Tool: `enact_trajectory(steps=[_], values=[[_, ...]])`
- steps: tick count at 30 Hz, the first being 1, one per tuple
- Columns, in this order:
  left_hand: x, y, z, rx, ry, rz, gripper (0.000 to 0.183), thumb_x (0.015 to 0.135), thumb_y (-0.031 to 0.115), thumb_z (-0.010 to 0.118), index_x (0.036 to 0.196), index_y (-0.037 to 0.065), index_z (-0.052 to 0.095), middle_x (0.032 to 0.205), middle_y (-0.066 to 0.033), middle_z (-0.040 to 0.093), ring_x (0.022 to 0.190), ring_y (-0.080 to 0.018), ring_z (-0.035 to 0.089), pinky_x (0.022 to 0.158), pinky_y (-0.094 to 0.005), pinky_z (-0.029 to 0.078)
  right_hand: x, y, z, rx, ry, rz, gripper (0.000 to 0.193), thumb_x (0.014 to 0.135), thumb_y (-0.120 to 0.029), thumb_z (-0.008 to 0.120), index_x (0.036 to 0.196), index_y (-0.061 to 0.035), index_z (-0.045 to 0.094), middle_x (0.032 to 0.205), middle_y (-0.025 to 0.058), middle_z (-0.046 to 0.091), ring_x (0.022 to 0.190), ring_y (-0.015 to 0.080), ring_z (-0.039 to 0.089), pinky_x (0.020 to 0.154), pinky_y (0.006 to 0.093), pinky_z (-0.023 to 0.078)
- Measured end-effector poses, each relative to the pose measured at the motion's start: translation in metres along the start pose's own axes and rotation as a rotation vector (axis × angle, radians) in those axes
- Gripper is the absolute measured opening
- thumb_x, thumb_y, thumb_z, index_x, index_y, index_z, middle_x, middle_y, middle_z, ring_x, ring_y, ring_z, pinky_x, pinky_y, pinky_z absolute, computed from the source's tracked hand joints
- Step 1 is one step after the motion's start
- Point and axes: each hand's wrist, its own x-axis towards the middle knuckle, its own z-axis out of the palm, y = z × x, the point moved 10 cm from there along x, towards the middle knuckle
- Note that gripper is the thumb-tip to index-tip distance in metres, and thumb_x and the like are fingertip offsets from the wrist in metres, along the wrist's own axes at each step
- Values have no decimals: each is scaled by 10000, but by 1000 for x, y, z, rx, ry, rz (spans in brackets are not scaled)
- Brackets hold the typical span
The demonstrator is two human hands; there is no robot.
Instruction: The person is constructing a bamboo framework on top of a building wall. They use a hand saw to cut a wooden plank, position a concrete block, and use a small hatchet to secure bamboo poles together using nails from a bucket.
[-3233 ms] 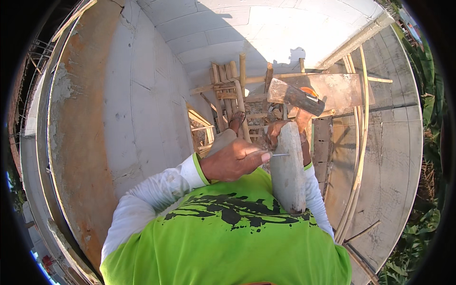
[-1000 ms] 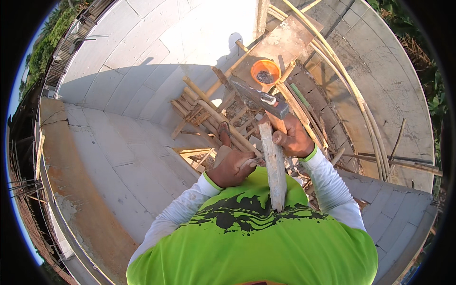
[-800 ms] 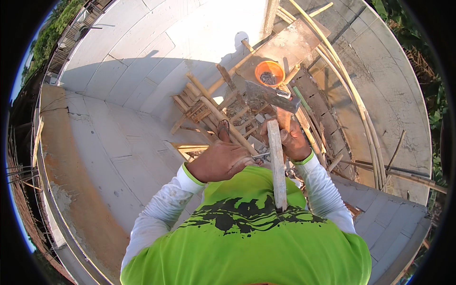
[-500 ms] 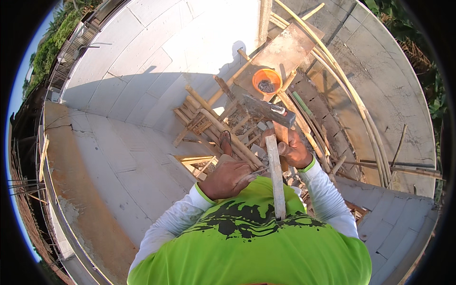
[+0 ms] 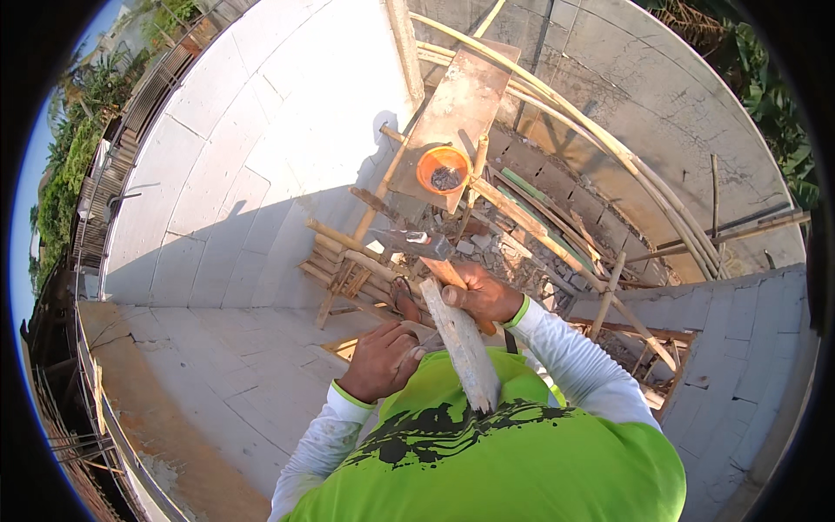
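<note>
My right hand (image 5: 485, 297) is closed round the wooden handle of a hammer (image 5: 444, 247), its dark metal head pointing up and left, a flat blade on one side. Against the thumb of that hand rests a rough, pale wooden strip (image 5: 461, 348), its lower end near the front of my green shirt. My left hand (image 5: 381, 358) is curled shut just left of the strip. A greyish bit shows by its fingertips, too small to name. Below the hammer head, a foot in a sandal (image 5: 404, 298) stands among the poles.
An orange bucket (image 5: 444, 170) with dark small pieces inside stands on a board (image 5: 461, 96) ahead. Bamboo poles (image 5: 600, 130) cross to the right, and rubble (image 5: 496, 248) lies below. A pale block wall (image 5: 252, 113) rises at left; another wall (image 5: 739, 331) stands right.
The hammer, strip and right hand have shifted left in view, and the strip now tilts more. My left hand has curled tighter and sits slightly lower. The view has turned, moving the bucket left.
</note>
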Motion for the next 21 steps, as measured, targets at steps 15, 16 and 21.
enact_trajectory(steps=[15,16,21], values=[[36,14,53,-43,107,257,252,969,205,468,962,22,642,784,-168,634,627,-364,604,570,-437,472,-69,-40,-35,-228,254,-336,497,964,-509,554,885,-20,516,742,-11,420,737,100,424,627,315,381],[39,34,44,-53,69,209,245,967,195,475,985,21,647,763,-159,632,607,-352,599,560,-425,470,-74,-34,-42,-212,262,-308,501,963,-515,551,900,-18,524,756,-9,432,742,103,428,632,321,386],[47,52,29,-29,-47,277,241,970,180,499,1027,9,658,727,-132,646,578,-289,622,550,-397,475,-81,-21,-43,-188,391,-201,523,963,-533,536,956,-10,545,807,0,474,778,109,437,659,329,399]])
